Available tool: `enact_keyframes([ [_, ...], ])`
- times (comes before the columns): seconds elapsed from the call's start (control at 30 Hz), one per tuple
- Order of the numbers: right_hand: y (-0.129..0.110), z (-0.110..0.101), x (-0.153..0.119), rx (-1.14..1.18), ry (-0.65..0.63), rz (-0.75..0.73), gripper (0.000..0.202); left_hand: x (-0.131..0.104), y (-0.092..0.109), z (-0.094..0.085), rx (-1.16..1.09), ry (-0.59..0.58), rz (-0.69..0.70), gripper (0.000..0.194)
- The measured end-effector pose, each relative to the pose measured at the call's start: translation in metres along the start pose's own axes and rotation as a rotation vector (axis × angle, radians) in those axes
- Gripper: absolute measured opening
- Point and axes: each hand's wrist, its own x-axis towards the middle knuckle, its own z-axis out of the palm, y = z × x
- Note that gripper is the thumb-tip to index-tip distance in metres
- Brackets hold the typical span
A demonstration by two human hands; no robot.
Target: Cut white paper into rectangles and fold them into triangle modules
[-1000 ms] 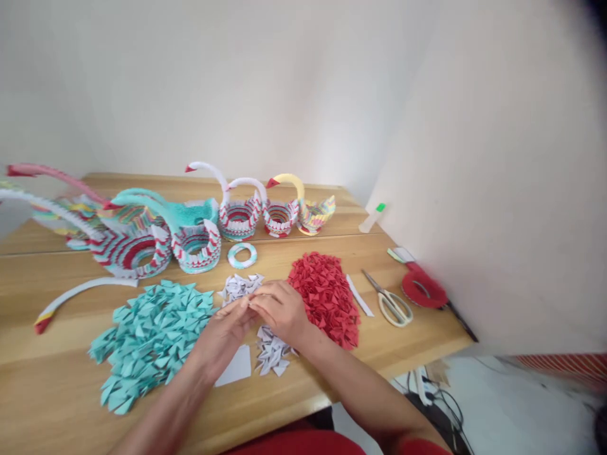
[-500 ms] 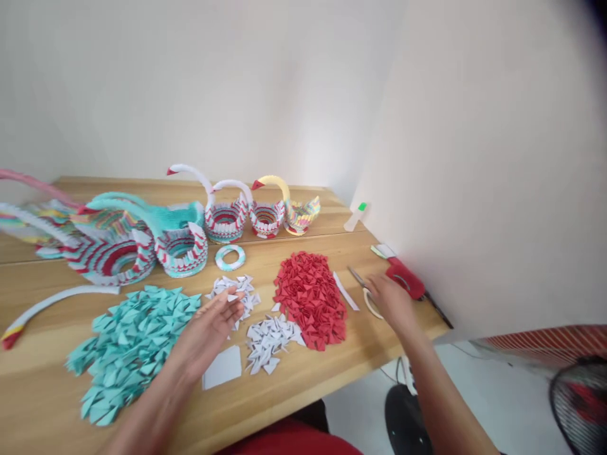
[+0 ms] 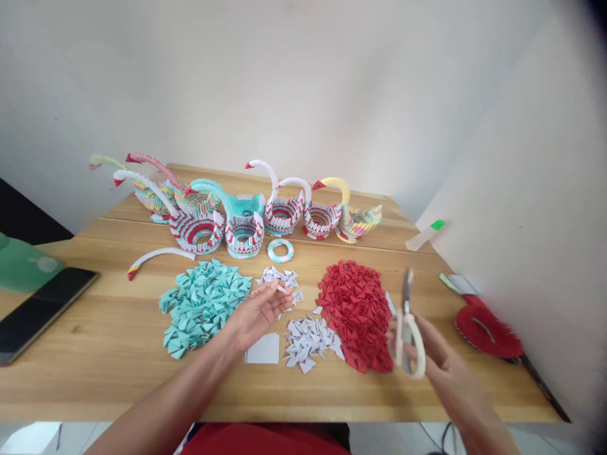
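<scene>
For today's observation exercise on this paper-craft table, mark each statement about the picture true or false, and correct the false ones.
1. The right hand holds a pair of scissors. True.
2. The red paper pile lies left of the teal paper pile. False: the red pile is to the right of the teal one.
3. A row of paper swans stands at the back of the table. True.
4. The left hand grips a dark phone. False: the phone lies apart near the table's left edge; the left hand is open over white paper pieces.
5. The scissors lie flat on the table. False: they are lifted, blades pointing up.
</scene>
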Motion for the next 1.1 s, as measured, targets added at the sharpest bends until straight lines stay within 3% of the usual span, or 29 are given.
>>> enact_keyframes([
  [0.07, -0.018, 0.032, -0.015, 0.078, -0.19, 0.056, 0.067, 0.0, 0.0, 0.001, -0.002, -0.004, -0.017, 0.01],
  [0.17, -0.032, 0.069, -0.026, 0.072, -0.308, -0.094, 0.059, -0.001, 0.0, 0.001, 0.013, -0.015, -0.051, 0.01],
  [0.3, -0.039, 0.094, -0.026, -0.275, -0.247, -0.31, 0.042, -0.003, -0.003, -0.001, 0.023, -0.063, -0.069, 0.01],
  [0.4, -0.04, 0.1, -0.026, -0.435, -0.246, -0.46, 0.038, -0.004, -0.004, 0.0, 0.022, -0.084, -0.077, 0.01],
  [0.53, -0.04, 0.103, -0.026, -0.507, -0.261, -0.543, 0.038, -0.006, -0.003, 0.003, 0.03, -0.057, -0.098, 0.01],
  [1.1, -0.037, 0.103, -0.025, -0.566, -0.259, -0.568, 0.037, -0.007, 0.001, 0.005, 0.007, -0.066, -0.13, 0.007],
])
